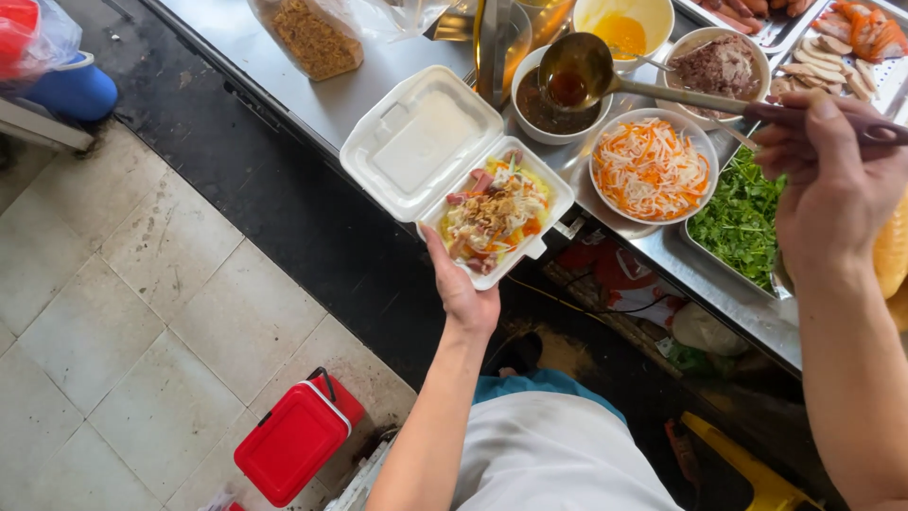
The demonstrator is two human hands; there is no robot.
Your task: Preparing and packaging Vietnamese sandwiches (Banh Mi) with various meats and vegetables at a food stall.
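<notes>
Pale floor tiles [142,312] fill the near ground, with a red box [295,440] standing on them, and a steel worktop [322,95] crosses the far side. Nearest the viewer, the left hand [462,289] is cupped under the near edge of an open white foam box [454,170], gripping it from below; the box sits at the worktop's edge, partly out over the floor, its lid flat on the steel. Its tray holds a mixed salad [494,216] with crumbled topping. Further right, the right hand [832,180] is clenched round the dark handle of a metal ladle [575,74]. The ladle cup carries brown sauce and hangs over a white bowl of the same dark sauce [549,109], just beside the box. Near it are a bowl of shredded carrot and radish [651,168] and a tray of green herbs [742,218]. Judged from this: a tilted ladle could drip sauce onto the worktop or lid on its way across, and the thin box, held at one edge, could sag or tip its filling to the floor
</notes>
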